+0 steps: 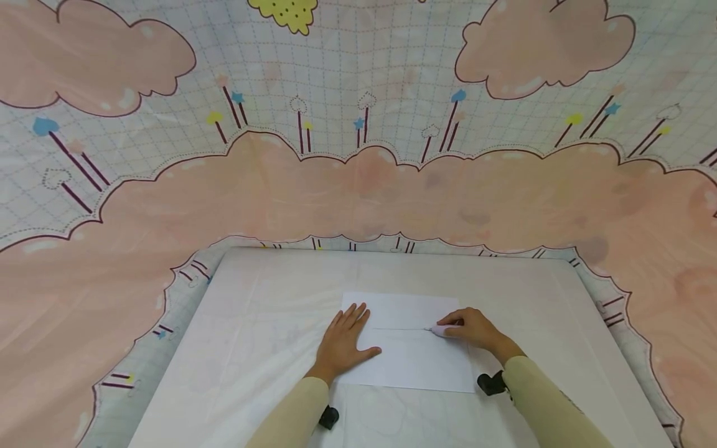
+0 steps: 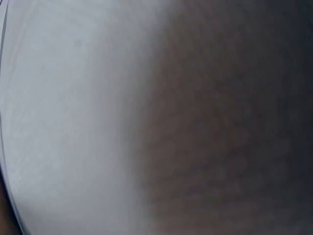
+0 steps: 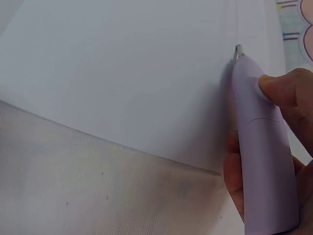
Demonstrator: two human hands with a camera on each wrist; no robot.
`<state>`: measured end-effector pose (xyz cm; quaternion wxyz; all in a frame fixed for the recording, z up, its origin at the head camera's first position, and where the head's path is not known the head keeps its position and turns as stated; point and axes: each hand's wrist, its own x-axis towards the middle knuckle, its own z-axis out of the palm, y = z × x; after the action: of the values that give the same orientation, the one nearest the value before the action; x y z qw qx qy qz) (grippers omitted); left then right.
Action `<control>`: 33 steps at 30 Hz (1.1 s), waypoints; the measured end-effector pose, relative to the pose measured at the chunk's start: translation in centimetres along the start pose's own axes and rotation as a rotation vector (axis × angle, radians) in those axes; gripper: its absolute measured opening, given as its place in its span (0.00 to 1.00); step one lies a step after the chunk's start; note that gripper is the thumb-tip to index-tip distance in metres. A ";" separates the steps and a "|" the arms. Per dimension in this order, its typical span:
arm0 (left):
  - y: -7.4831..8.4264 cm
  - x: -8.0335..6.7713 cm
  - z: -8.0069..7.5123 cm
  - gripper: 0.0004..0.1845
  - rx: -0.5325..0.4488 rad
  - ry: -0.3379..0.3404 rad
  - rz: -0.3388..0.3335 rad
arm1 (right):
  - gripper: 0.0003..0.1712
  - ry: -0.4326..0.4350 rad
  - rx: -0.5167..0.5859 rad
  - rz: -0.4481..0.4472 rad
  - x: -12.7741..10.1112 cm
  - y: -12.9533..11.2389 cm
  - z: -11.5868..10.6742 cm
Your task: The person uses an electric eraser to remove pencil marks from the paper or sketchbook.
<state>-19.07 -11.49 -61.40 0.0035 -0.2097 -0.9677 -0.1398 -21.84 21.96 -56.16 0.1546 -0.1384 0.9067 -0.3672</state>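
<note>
A white sheet of paper (image 1: 406, 367) lies on the cloth-covered table, with a thin straight line (image 1: 392, 328) running across it. My left hand (image 1: 344, 342) rests on the sheet's left side, fingers spread and straight. In my right hand (image 1: 473, 326) I grip a lavender utility knife (image 3: 264, 147) at the right part of the sheet. The thumb presses a raised button on its body, and its short metal tip (image 3: 239, 50) points left along the line, right at the paper. The left wrist view is a blur of pale surface and dark shadow.
White cloth (image 1: 263, 311) covers the table. Black wrist devices (image 1: 492, 383) show beside both sleeves. Behind the table hangs a patterned curtain (image 1: 358, 193) with pink clouds, reaching round both sides.
</note>
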 end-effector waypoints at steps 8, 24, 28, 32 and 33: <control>0.0 -0.1 0.1 0.50 -0.005 -0.008 0.002 | 0.12 -0.037 0.011 -0.051 0.3 0.1 0.2; 0.1 -0.3 -0.3 0.50 -0.018 -0.023 -0.002 | 0.11 -0.052 -0.029 -0.006 0.1 -1.0 -0.6; 0.1 -0.3 -0.3 0.50 -0.015 -0.024 -0.002 | 0.12 -0.075 -0.019 -0.026 0.2 -0.9 -0.6; 0.0 -0.3 -0.4 0.50 -0.022 -0.024 -0.001 | 0.11 -0.087 -0.005 -0.025 0.4 -1.0 -0.3; 0.0 -0.3 -0.4 0.50 -0.026 -0.022 0.000 | 0.11 -0.089 -0.003 -0.022 0.5 -1.1 -0.2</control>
<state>-18.75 -11.69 -61.04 -0.0100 -0.2111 -0.9658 -0.1501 -22.22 21.13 -55.39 0.1905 -0.1645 0.8979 -0.3612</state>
